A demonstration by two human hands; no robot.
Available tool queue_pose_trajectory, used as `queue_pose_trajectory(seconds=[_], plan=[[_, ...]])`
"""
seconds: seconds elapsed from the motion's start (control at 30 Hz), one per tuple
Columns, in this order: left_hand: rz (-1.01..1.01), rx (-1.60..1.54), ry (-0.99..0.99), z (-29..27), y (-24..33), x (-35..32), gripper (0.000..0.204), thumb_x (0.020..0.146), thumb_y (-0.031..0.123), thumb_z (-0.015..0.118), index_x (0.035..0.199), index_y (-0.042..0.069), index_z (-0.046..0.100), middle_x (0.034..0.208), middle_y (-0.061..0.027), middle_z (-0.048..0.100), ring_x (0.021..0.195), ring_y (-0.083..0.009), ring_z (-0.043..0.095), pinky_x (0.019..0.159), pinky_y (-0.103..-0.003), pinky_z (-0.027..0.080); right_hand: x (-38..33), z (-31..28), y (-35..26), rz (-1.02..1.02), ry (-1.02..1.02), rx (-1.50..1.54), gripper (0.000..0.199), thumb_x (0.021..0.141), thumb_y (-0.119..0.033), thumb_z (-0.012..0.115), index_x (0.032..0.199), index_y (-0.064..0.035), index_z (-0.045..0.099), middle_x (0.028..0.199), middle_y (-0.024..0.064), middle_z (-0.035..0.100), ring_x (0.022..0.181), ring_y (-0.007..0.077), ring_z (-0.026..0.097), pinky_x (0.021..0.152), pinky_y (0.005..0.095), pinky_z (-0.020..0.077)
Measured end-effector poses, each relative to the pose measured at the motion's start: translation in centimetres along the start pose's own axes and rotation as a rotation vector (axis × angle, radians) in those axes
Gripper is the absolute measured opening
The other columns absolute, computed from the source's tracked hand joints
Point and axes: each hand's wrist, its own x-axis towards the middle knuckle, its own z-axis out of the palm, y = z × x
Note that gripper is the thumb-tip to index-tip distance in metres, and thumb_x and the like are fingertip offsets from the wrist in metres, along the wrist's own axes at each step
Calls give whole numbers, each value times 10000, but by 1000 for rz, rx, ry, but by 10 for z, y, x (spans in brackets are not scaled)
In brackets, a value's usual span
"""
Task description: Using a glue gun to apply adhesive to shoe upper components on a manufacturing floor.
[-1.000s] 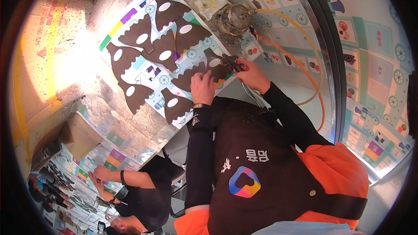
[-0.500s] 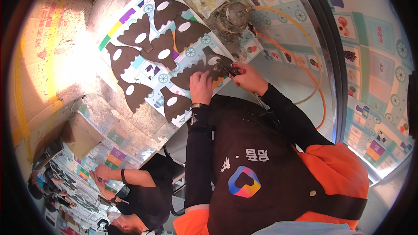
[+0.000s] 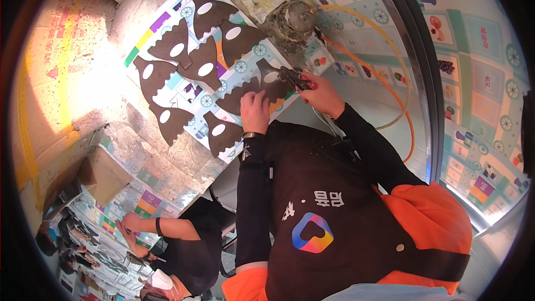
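In my right hand [image 3: 323, 95], closed round its handle, is a spray gun [image 3: 298, 81] with a black body and red knobs. Its nozzle end points left over a dark brown fan-shaped piece [image 3: 245, 93] with scalloped edges. The fingers of my left hand [image 3: 255, 114] are bent and press on that piece's near edge; the fingertips are partly hidden. Another brown piece [image 3: 271, 71] with a white oval lies beneath the nozzle. Several similar pieces, such as one brown piece [image 3: 220, 131], are spread over a printed sheet [image 3: 241, 67].
A crusted round pot [image 3: 301, 18] stands behind the sheet. A yellow hose [image 3: 384, 30] and an orange hose [image 3: 405, 108] loop to the right, beside a dark frame bar [image 3: 429, 44]. Cardboard [image 3: 61, 39] stands left. A person in black [image 3: 192, 251] works at lower left.
My right hand and the spray gun have shifted slightly right. My left hand stays on the brown piece. The person at lower left has tilted their head.
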Motion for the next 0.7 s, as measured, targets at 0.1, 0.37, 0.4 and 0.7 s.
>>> queue_pose_trajectory(seconds=[0.1,0.37,0.4,0.7], plan=[[12,5,3,-1,0,0,321,792,77,746,1108,71,688,1030,-119,570,997,-320,562,863,-416,475,-1,-1,11,-26,5,-24,242,763,-63,596,998,-7,609,770,119,625,676,233,601,638,357,469],[-20,145,-72,-27,30,-19,285,862,60,624,1145,26,644,1141,-154,594,1047,-351,574,885,-443,477,-37,-12,-32,135,-131,117,379,764,-33,556,1140,-25,613,893,2,651,666,53,525,467,224,411],[-45,98,-103,-37,35,-23,308,854,47,629,1161,19,643,1172,-160,587,1076,-353,567,903,-437,477,-39,-13,-37,111,-174,121,409,763,-34,547,1168,-22,607,919,3,663,671,55,533,472,220,418],[13,355,-131,-39,9,-94,438,886,29,531,1316,-56,533,1336,-184,513,1259,-354,500,1063,-431,417,-25,62,-28,-54,-335,-165,190,776,-36,549,964,-53,576,778,-2,600,657,105,539,526,263,429]])
